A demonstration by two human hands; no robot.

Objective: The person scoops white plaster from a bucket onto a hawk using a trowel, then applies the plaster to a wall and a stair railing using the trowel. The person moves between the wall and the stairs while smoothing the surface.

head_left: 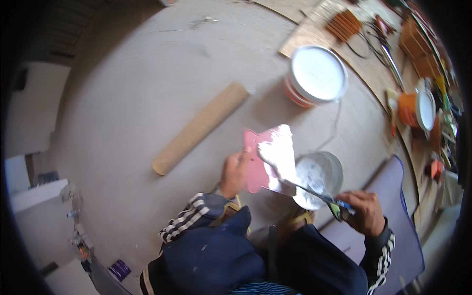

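Note:
My left hand (233, 175) grips the edge of a pink plastic spreader (253, 162), its far half loaded with thick white paste (281, 147). My right hand (365, 212) is closed round the green and blue handle of a long, thin-shafted spatula (314, 193). The tip of that tool meets the paste on the spreader; its exact shape is lost in the white. Just right of the spreader, partly under the spatula, stands a round bucket (336, 169) smeared inside with white paste.
Ahead stands a lidded white and orange bucket (318, 73). A brown cardboard-like tube (201, 128) lies on the floor to the left. On the right are a purple-grey mat (388, 196), another orange bucket (415, 109) and boards with tools and cables.

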